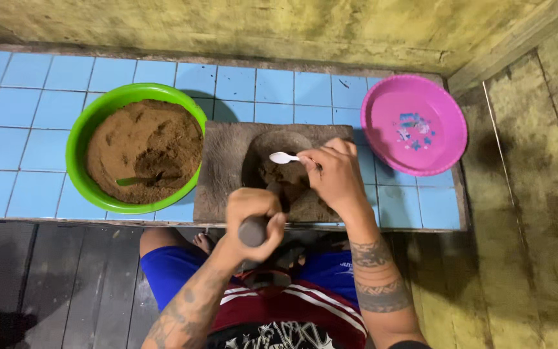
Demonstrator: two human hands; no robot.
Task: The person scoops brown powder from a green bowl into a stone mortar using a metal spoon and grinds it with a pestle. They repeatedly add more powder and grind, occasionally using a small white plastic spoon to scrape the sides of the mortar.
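The right hand [334,173] pinched a white spoon [283,158] over the stone mortar [227,165], which held brown paste. The left hand [253,216] was wrapped around a pestle [253,231]. The green bowl [79,139] held brown powder (plus a green spoon [130,181]); the pink bowl [450,139] sat right.

Mortar [227,161] between bowl [82,139] and basin [450,123]

We see dim, yellowish light from above and slightly left: the green bowl [134,147] and pink bowl [414,124] cast soft shadows to their right. The lower-left floor [46,284] sinks into darkness. Focus is fair; straight edges bow near the frame's corners.
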